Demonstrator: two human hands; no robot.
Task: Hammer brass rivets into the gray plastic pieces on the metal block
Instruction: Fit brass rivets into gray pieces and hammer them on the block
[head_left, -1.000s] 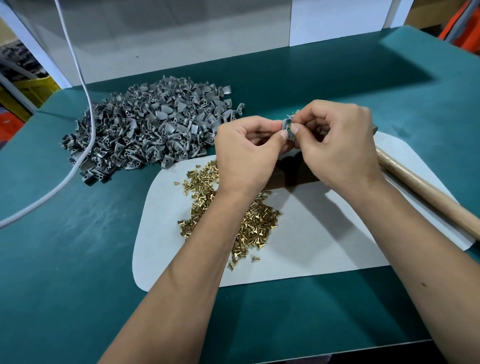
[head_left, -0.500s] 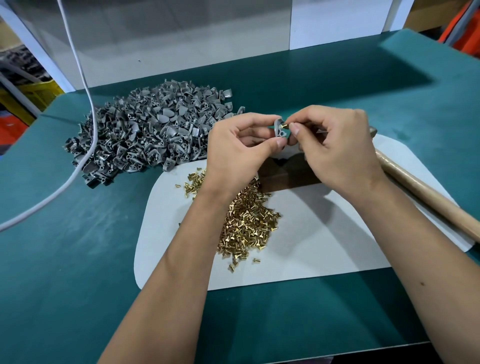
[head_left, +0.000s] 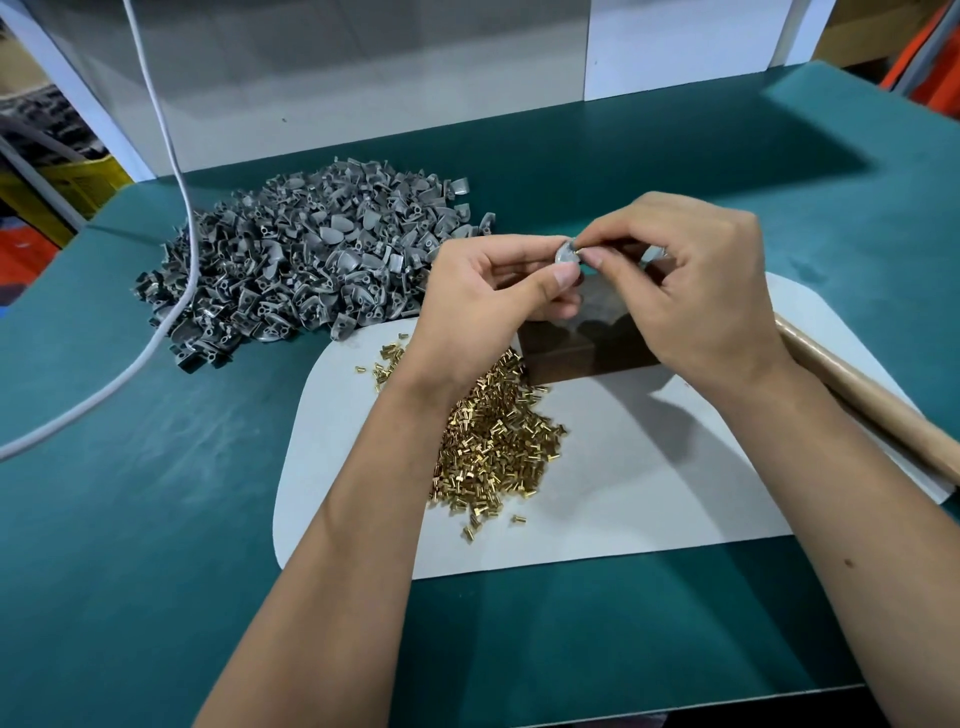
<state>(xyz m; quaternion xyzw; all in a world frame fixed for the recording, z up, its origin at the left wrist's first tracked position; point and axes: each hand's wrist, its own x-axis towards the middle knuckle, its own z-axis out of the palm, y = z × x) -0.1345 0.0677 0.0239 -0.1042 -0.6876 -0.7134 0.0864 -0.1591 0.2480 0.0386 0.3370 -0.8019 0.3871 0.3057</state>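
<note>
- Rivets (head_left: 493, 447) heaped loose on the white mat (head_left: 649, 493), nearest the person and just below the left wrist. Judged: kept within a short reach so one can be picked without looking away.
- Block (head_left: 582, 353) sits on the mat just behind the heap, directly under both hands; dark, top face partly hidden. Judged: work is held above it so the loaded piece can drop straight down for striking.
- Left hand (head_left: 488, 296) pinches one gray piece (head_left: 566, 255) between thumb and forefinger, clear of the block, turned up toward the eye.
- Right hand (head_left: 691, 291) meets it: thumb and forefinger closed together on something tiny at the piece's edge, probably a rivet being seated. Too small to confirm. Other fingers curled under.
- Hammer handle (head_left: 872, 400) lies at the right, partly on the mat, untouched. Head hidden behind the right hand. Judged: parked on the striking side.
- Pile (head_left: 311, 270) of gray pieces at far left on the green table (head_left: 130, 519), stock within the left hand's reach.
- Cable (head_left: 176, 291) trails across the pile.
</note>
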